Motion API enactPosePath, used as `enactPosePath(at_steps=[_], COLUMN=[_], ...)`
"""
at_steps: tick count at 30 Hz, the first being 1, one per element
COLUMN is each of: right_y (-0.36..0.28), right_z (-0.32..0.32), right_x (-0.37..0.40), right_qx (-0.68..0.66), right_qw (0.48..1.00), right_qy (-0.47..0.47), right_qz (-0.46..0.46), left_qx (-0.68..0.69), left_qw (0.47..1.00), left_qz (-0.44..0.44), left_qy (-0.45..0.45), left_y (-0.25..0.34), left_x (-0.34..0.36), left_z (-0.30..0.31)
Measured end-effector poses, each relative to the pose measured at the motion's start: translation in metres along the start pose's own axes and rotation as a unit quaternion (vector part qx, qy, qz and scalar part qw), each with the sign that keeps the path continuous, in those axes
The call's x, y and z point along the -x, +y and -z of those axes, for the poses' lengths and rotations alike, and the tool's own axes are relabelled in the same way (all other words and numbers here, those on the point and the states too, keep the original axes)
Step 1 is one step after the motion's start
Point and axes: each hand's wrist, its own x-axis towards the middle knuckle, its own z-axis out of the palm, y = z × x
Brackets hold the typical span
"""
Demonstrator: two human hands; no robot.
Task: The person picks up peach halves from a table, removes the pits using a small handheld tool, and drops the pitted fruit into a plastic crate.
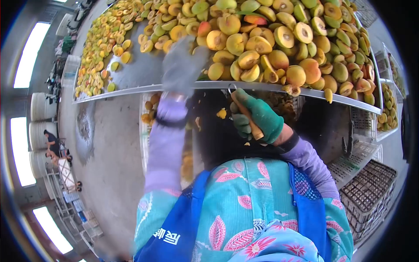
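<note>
My left hand [181, 67], in a grey glove, is smeared by motion over the near rim of a metal table [144, 89]. Its fingers are too blurred to read, and whether it has anything in it does not show. Just past it lie halved peaches [235, 43], yellow and green, heaped on the tabletop. My right hand [266, 115], gloved in green, is closed round the wooden handle of a pitting knife [248, 117]. The tool's small curved metal end points up toward the table edge.
Beneath the table stands a crate [147, 113] with fruit pieces. Stacked plastic crates [369, 187] are at my right. Fruit scraps [221, 113] show below the rim. Far left, a person [52, 144] is near a cart and pale round tanks [42, 133].
</note>
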Motion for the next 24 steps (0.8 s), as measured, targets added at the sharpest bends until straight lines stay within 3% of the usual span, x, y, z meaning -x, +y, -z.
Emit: enactPosePath(at_steps=[2,4,5,6,8,10,11,12,14,15,17,20,24], right_y=[-0.003,-0.006,-0.006,-0.009,-0.024,-0.032,-0.031,-0.027,-0.018,-0.017,-0.013,-0.009,-0.002], right_z=[-0.004,-0.004,0.005,0.011,0.01,-0.006,-0.009,-0.011,-0.011,-0.006,-0.003,-0.004,-0.002], right_x=[0.0,-0.003,-0.014,-0.021,-0.029,-0.032,-0.039,-0.042,-0.042,-0.041,-0.031,-0.017,-0.017], right_qx=[0.047,0.146,0.224,0.3,0.523,0.589,0.635,0.633,0.63,0.637,0.608,0.611,0.635], right_qw=[0.997,0.962,0.918,0.858,0.664,0.613,0.574,0.579,0.59,0.589,0.614,0.621,0.606], right_qy=[0.036,0.122,0.149,0.173,0.218,0.225,0.242,0.243,0.253,0.253,0.269,0.266,0.261], right_qz=[0.04,0.196,0.292,0.379,0.488,0.476,0.458,0.453,0.437,0.428,0.426,0.413,0.401], left_qx=[-0.135,-0.14,-0.145,-0.062,0.099,0.262,0.261,0.257,0.089,0.157,0.321,0.418,0.229], left_qw=[0.989,0.987,0.986,0.995,0.981,0.96,0.964,0.966,0.989,0.979,0.946,0.906,0.968], left_qz=[-0.03,-0.058,-0.069,-0.009,0.115,0.049,0.011,-0.027,-0.105,-0.119,-0.013,0.056,-0.061], left_qy=[-0.054,-0.048,-0.049,-0.074,-0.117,-0.08,-0.047,-0.014,0.059,0.055,0.036,0.042,0.087], left_y=[-0.027,-0.021,-0.019,-0.019,-0.012,-0.011,-0.004,0.002,0.025,0.014,0.007,0.007,0.019], left_x=[-0.05,-0.063,-0.065,-0.059,-0.031,0.004,0.02,0.036,0.059,0.061,0.061,0.063,0.071], left_z=[-0.061,-0.063,-0.061,-0.054,-0.026,-0.024,-0.024,-0.024,-0.032,-0.044,-0.063,-0.077,-0.067])
